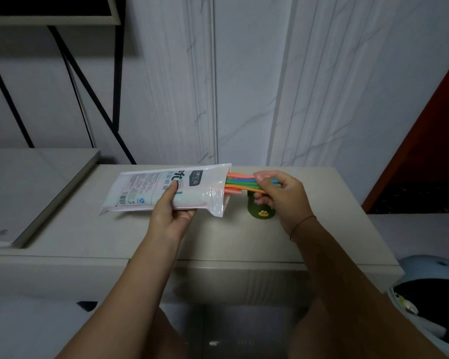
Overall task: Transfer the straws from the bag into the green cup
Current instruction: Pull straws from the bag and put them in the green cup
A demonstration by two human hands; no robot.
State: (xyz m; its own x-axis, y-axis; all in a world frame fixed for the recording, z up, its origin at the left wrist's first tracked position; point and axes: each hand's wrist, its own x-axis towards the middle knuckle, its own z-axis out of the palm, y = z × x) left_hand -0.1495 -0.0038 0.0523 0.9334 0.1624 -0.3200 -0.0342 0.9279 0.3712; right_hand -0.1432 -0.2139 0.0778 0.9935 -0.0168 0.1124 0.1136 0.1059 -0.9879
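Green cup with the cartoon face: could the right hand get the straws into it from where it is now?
Probably yes. The right hand grips the bundle of coloured plastic straws just above the green cup with the cartoon face. But the straws lie level, with their other ends in the white plastic bag held by the left hand.

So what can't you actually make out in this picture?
- Green cup, head view: its mouth and upper half are hidden behind the right hand.
- Straws: most of their length is inside the bag; the count is unclear.
- Bag print: too small to read.
- Helmet-like thing: cut off by the right edge.
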